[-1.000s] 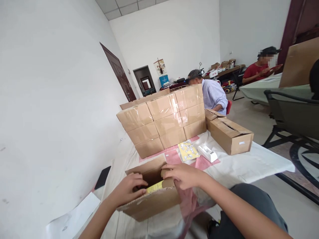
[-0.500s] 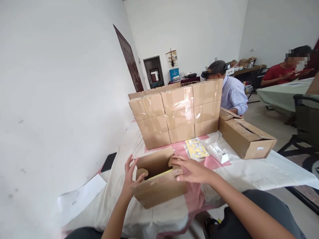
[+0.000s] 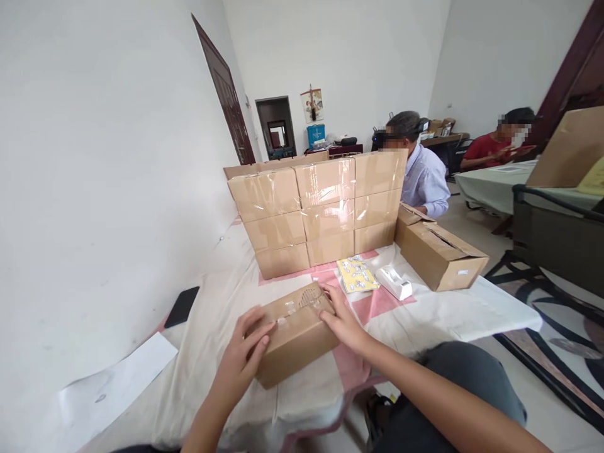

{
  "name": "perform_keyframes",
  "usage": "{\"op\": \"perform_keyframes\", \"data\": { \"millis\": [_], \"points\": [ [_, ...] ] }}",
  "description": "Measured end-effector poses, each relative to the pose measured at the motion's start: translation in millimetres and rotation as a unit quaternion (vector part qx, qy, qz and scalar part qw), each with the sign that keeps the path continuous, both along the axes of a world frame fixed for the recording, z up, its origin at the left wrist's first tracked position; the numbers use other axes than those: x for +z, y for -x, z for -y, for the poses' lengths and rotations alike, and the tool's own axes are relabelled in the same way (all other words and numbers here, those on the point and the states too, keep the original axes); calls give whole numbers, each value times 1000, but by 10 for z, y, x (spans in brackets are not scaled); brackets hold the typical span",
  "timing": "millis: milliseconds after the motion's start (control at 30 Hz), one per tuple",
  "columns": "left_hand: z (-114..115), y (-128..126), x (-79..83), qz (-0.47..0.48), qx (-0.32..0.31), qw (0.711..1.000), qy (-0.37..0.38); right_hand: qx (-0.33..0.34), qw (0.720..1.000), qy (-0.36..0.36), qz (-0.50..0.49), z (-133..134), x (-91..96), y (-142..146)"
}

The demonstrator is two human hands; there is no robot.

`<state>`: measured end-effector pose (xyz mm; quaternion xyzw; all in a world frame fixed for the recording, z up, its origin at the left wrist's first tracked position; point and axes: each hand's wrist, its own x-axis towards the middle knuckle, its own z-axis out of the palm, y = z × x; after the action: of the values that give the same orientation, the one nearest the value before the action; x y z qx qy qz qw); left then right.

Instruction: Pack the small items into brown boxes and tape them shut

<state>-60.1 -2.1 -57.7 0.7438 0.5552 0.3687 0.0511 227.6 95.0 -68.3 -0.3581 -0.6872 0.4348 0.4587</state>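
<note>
In front of me on the cloth stands a small cardboard box, its top flaps folded down and its inside hidden. A patch of dotted print and shiny bits of clear tape show on its top. My left hand grips the left end, fingers over the top edge and thumb toward the front side. At the opposite end my right hand clasps the box, with fingertips behind the far corner and thumb on the top edge. Beyond the right hand lie a yellow patterned booklet and a white tape dispenser.
Taped boxes form a stacked wall behind. A longer carton sits at the right. On the left are a black phone and a white paper sheet. A person in a light shirt sits beyond the stack.
The box's flaps have gone from standing open to folded shut. Both hands have come down onto its ends. My view has turned slightly to the right.
</note>
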Motion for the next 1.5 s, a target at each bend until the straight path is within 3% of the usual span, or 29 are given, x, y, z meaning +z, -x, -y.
{"op": "perform_keyframes", "data": {
  "millis": [100,167,267,400,467,500,567,667,800,1033,1500],
  "points": [
    [26,-248,123,-159,42,986,-34,-7,1000,2,-27,31,-40,55],
    [-19,-368,135,-248,29,967,-40,-4,999,3,-42,-2,-56,79],
    [-138,-407,75,-301,-5,953,-35,-13,999,31,-35,-199,51,-62],
    [-230,-279,6,-309,-41,949,-38,-183,982,45,18,-641,391,-818],
    [-225,-221,2,-299,-46,952,-46,-288,948,10,133,-815,519,-1329],
    [-215,-204,5,-293,-47,954,-50,-326,926,33,187,-876,551,-1564],
    [-197,-193,14,-286,-44,955,-59,-349,897,103,250,-958,544,-1934],
    [-192,-202,23,-275,-41,958,-66,-332,881,186,280,-1044,420,-2193],
    [-214,-204,13,-264,-38,961,-69,-311,861,248,317,-1152,267,-2211],
    [-246,-189,24,-291,-47,952,-78,-321,834,278,352,-1193,232,-2178],
    [-195,-235,58,-300,-33,948,-101,-301,837,306,339,-1311,157,-2262]
  ]
}}
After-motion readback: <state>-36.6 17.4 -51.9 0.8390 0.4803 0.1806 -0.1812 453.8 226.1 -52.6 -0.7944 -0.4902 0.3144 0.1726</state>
